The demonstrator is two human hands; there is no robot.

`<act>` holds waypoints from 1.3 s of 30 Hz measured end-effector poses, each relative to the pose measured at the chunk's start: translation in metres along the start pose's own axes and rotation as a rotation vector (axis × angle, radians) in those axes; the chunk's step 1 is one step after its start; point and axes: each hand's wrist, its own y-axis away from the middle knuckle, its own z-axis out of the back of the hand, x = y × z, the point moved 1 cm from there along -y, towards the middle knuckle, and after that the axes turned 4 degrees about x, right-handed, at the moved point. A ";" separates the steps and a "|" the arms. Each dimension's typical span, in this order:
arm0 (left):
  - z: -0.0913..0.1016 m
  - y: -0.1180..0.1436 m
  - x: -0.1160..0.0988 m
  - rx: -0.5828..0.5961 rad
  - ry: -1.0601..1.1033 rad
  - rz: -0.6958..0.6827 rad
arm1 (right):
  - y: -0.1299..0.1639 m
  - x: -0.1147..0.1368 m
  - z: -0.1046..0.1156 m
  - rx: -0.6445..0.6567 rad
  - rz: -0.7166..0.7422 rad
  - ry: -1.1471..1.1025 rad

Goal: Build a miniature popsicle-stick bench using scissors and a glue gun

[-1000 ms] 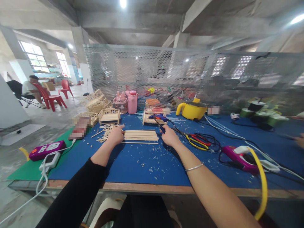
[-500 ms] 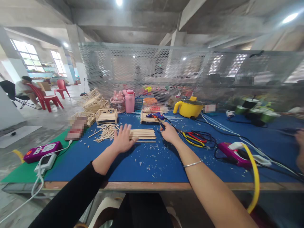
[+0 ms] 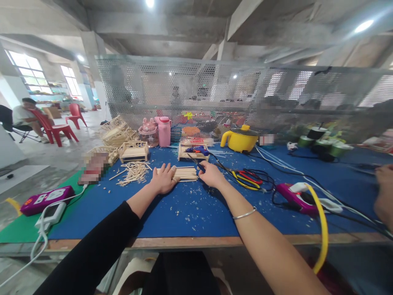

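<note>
Head view. We see the left hand (image 3: 165,179) lying flat, palm down and fingers spread, on the left end of a row of thin pale wooden sticks (image 3: 186,173) laid side by side on the blue-covered surface (image 3: 190,211). The hand is released, pressing on the sticks, not gripping them. The sticks lie at the middle of the surface, between our two hands.

The right hand (image 3: 209,175) sits at the right end of the row, clenched on the handle of a blue glue gun (image 3: 198,163), whose nozzle points left toward the sticks. A thin silver bracelet (image 3: 245,214) rings the right forearm.

Left of the left hand we note a loose heap of short wooden sticks (image 3: 134,172), and behind it a small wooden bench model (image 3: 134,151). A pink bottle (image 3: 164,131) and a yellow electric pot (image 3: 242,139) stand near the perforated metal screen (image 3: 215,94). Red and yellow cables (image 3: 247,179) lie right of the right hand; a magenta power strip (image 3: 296,198) lies farther right. Another person's hand (image 3: 383,192) shows at the right edge, blurred.
</note>
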 end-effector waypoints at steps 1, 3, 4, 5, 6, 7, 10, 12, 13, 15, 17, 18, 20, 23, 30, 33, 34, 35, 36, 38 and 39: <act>0.000 -0.001 -0.001 -0.019 0.013 -0.002 | 0.001 0.002 -0.002 0.012 0.033 0.010; 0.006 0.000 0.002 -0.064 0.071 -0.012 | 0.003 0.005 -0.006 0.033 0.086 0.029; 0.012 0.001 0.006 -0.100 0.124 -0.008 | 0.004 0.006 -0.008 0.041 0.103 0.039; 0.020 0.004 0.013 -0.146 0.188 0.002 | 0.004 0.007 -0.010 0.049 0.116 0.048; 0.029 0.009 0.023 -0.200 0.261 0.026 | 0.004 0.007 -0.012 0.057 0.125 0.055; 0.038 0.015 0.035 -0.277 0.326 0.081 | 0.004 0.007 -0.013 0.065 0.130 0.061; 0.059 0.038 0.073 -0.346 0.352 0.206 | 0.002 0.006 -0.016 0.085 0.141 0.069; 0.063 0.051 0.089 -0.257 0.345 0.194 | 0.002 0.005 -0.016 0.091 0.147 0.070; 0.062 0.055 0.093 -0.196 0.346 0.161 | 0.002 0.005 -0.016 0.094 0.146 0.074; 0.057 0.059 0.093 -0.074 0.352 0.076 | 0.002 0.005 -0.015 0.095 0.137 0.087; 0.052 0.059 0.085 -0.006 0.346 0.031 | 0.003 0.005 -0.015 0.097 0.131 0.100; 0.050 0.058 0.080 -0.003 0.336 0.028 | 0.003 0.005 -0.014 0.096 0.131 0.104; 0.048 0.058 0.069 0.000 0.327 0.019 | 0.004 0.006 -0.014 0.093 0.129 0.108; 0.044 0.060 0.051 0.072 0.305 -0.068 | 0.003 0.006 -0.014 0.093 0.120 0.110; 0.042 0.040 0.032 0.031 0.054 -0.095 | 0.003 0.006 -0.013 0.104 0.112 0.086; 0.047 0.022 0.036 -0.010 -0.038 -0.046 | 0.004 0.005 -0.012 0.109 0.117 0.081; 0.048 0.016 0.039 -0.012 -0.046 -0.034 | 0.004 0.005 -0.012 0.109 0.117 0.080; 0.049 0.012 0.042 -0.007 -0.047 -0.029 | 0.003 0.005 -0.012 0.111 0.118 0.078; 0.049 0.008 0.045 -0.002 -0.043 -0.030 | 0.003 0.004 -0.012 0.111 0.119 0.076; 0.051 0.004 0.051 0.002 -0.037 -0.042 | 0.003 0.004 -0.013 0.113 0.120 0.070; 0.052 0.004 0.054 0.002 -0.034 -0.050 | 0.002 0.003 -0.013 0.115 0.122 0.066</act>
